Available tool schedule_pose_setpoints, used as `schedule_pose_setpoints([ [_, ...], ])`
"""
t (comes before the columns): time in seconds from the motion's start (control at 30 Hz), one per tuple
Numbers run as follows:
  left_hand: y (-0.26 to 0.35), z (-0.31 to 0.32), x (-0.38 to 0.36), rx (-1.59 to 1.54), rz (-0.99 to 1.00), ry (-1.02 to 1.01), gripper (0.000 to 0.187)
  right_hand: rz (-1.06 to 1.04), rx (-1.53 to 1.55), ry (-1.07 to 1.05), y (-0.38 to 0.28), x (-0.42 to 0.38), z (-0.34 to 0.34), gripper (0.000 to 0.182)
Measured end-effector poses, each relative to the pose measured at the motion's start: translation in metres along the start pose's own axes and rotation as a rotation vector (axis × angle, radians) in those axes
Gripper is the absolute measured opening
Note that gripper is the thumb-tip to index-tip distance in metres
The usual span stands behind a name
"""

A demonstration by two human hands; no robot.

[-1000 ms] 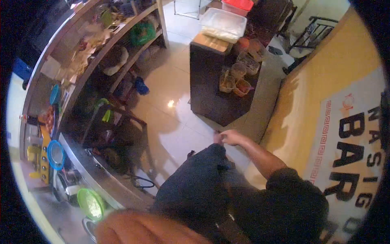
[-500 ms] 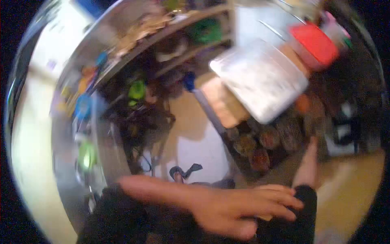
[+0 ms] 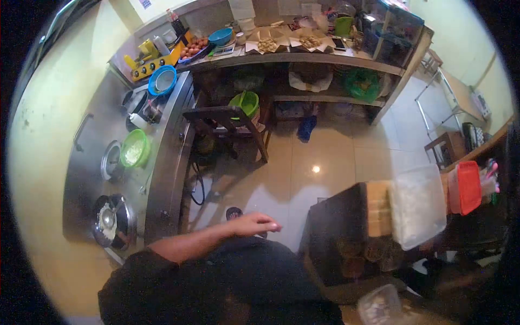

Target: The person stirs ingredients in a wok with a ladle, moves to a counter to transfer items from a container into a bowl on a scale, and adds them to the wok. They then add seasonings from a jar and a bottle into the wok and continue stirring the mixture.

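Note:
My left hand [image 3: 259, 223] is stretched out in front of my dark clothing, over the floor. Its fingers are loosely extended and hold nothing that I can see. My right hand cannot be made out. At the bottom right is a clear plastic container [image 3: 380, 304] with pale pieces inside, blurred; nothing shows clearly of what holds it up. A large translucent box [image 3: 418, 206] stands beside stacked orange-brown blocks [image 3: 378, 208] on the dark rack at the right.
The steel counter [image 3: 127, 187] at left bears a pan [image 3: 115, 222], a green bowl [image 3: 135, 148] and a blue sieve [image 3: 162, 80]. Behind, a wooden table [image 3: 303, 56] holds eggs and two open boxes of food. A chair [image 3: 216, 112] and red-lidded box [image 3: 465, 187] are nearby.
The view has swung left, bringing the steel counter and back table into sight. My left hand has moved left and up, away from my knee. The clear container has appeared at the bottom right.

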State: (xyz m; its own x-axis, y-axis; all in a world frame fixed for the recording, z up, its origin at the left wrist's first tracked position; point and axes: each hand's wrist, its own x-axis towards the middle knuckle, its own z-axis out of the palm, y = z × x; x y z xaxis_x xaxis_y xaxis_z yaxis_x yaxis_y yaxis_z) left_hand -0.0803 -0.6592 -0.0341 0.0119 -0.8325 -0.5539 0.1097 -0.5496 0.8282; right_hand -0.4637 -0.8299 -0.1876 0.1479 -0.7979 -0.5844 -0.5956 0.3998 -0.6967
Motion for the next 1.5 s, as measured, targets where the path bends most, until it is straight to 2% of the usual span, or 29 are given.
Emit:
schedule_pose_setpoints([
  [0.07,-0.014,-0.018,0.016,0.075,-0.045,-0.034,0.041,0.021,-0.12,-0.089,-0.029,-0.039,0.002,0.037],
  [0.13,-0.026,-0.049,0.037,0.314,0.097,-0.147,0.048,0.026,-0.239,-0.163,-0.067,-0.077,-0.008,0.036],
  [0.2,0.007,-0.083,0.019,0.124,0.061,-0.226,0.062,-0.018,-0.345,-0.241,-0.115,-0.108,-0.006,0.036],
  [0.27,0.007,-0.13,0.011,0.04,0.056,-0.208,0.075,-0.199,-0.4,-0.318,-0.162,-0.11,0.033,0.036],
  [0.3,0.004,-0.151,0.001,-0.009,0.05,-0.203,0.083,-0.157,-0.42,-0.251,-0.256,-0.143,0.102,0.039],
  [0.33,-0.005,-0.18,-0.005,0.02,0.283,-0.116,0.088,-0.608,-0.274,-0.225,-0.264,-0.123,0.15,0.041],
  [0.37,-0.012,-0.207,-0.013,0.049,0.513,-0.029,0.094,-0.662,-0.479,-0.22,-0.302,-0.116,0.188,0.04],
  [0.4,0.005,-0.239,-0.039,0.102,0.485,0.083,0.092,-0.878,-0.483,-0.251,-0.332,-0.106,0.226,0.041],
  [0.43,0.007,-0.271,-0.061,0.003,0.461,0.157,0.09,-0.726,-0.596,-0.293,-0.387,-0.123,0.262,0.044],
  [0.47,0.009,-0.304,-0.084,-0.098,0.443,0.233,0.088,-0.806,-0.481,-0.305,-0.419,-0.126,0.301,0.045],
  [0.5,-0.001,-0.334,-0.093,-0.355,0.43,0.268,0.086,-0.888,-0.364,-0.314,-0.447,-0.123,0.335,0.047],
  [0.57,-0.011,-0.375,-0.123,-0.569,0.611,0.446,0.071,-0.951,-0.328,-0.391,-0.507,-0.112,0.388,0.049],
  [0.63,-0.029,-0.405,-0.143,-0.755,0.664,0.613,0.065,-1.131,-0.148,-0.422,-0.557,-0.073,0.449,0.048],
  [0.67,-0.043,-0.415,-0.149,-0.882,0.603,0.757,0.056,-1.15,-0.142,-0.434,-0.583,-0.058,0.48,0.046],
  [0.7,-0.056,-0.426,-0.156,-1.007,0.638,0.737,0.05,-1.17,-0.135,-0.448,-0.611,-0.043,0.514,0.044],
  [0.73,-0.075,-0.436,-0.157,-1.006,0.611,0.921,0.05,-1.255,-0.206,-0.436,-0.638,-0.024,0.551,0.042],
  [0.77,-0.069,-0.441,-0.17,-1.048,0.611,0.999,0.053,-1.345,-0.279,-0.425,-0.668,0.002,0.591,0.04],
  [0.83,-0.097,-0.462,-0.182,-1.201,0.552,0.957,0.052,-1.537,-0.426,-0.361,-0.73,0.072,0.686,0.045],
  [0.9,-0.109,-0.476,-0.183,-1.255,0.549,1.131,0.052,-1.63,-0.505,-0.331,-0.801,0.114,0.772,0.051],
  [0.93,-0.095,-0.483,-0.178,-1.234,0.528,1.231,0.052,-1.849,-0.469,-0.248,-0.831,0.155,0.822,0.053],
  [0.97,-0.076,-0.486,-0.179,-1.207,0.494,1.332,0.053,-1.666,-0.653,-0.212,-0.856,0.159,0.853,0.056],
  [1.0,-0.056,-0.488,-0.18,-1.176,0.454,1.428,0.053,-1.642,-0.786,-0.2,-0.876,0.188,0.891,0.06],
  [1.03,-0.032,-0.495,-0.177,-1.177,0.378,1.503,0.054,-1.618,-0.828,-0.207,-0.889,0.205,0.915,0.054],
  [1.17,-0.049,-0.5,-0.158,-1.293,0.414,1.446,0.064,-1.512,-1.12,-0.3,-0.912,0.217,0.931,0.037],
  [1.27,-0.037,-0.52,-0.146,-1.318,0.452,1.383,0.061,-1.591,-0.969,-0.241,-0.908,0.227,0.922,0.035],
  [1.3,-0.036,-0.526,-0.141,-1.319,0.456,1.375,0.058,-1.565,-1.018,-0.269,-0.91,0.23,0.919,0.035],
  [1.4,-0.015,-0.55,-0.13,-1.275,0.464,1.365,0.055,-1.706,-0.745,-0.097,-0.896,0.232,0.907,0.035],
  [1.47,-0.008,-0.569,-0.117,-1.27,0.484,1.338,0.054,-1.728,-0.493,-0.252,-0.89,0.173,0.88,0.036],
  [1.5,-0.02,-0.578,-0.106,-1.285,0.499,1.311,0.053,-1.76,-0.313,-0.436,-0.873,0.131,0.858,0.026],
])
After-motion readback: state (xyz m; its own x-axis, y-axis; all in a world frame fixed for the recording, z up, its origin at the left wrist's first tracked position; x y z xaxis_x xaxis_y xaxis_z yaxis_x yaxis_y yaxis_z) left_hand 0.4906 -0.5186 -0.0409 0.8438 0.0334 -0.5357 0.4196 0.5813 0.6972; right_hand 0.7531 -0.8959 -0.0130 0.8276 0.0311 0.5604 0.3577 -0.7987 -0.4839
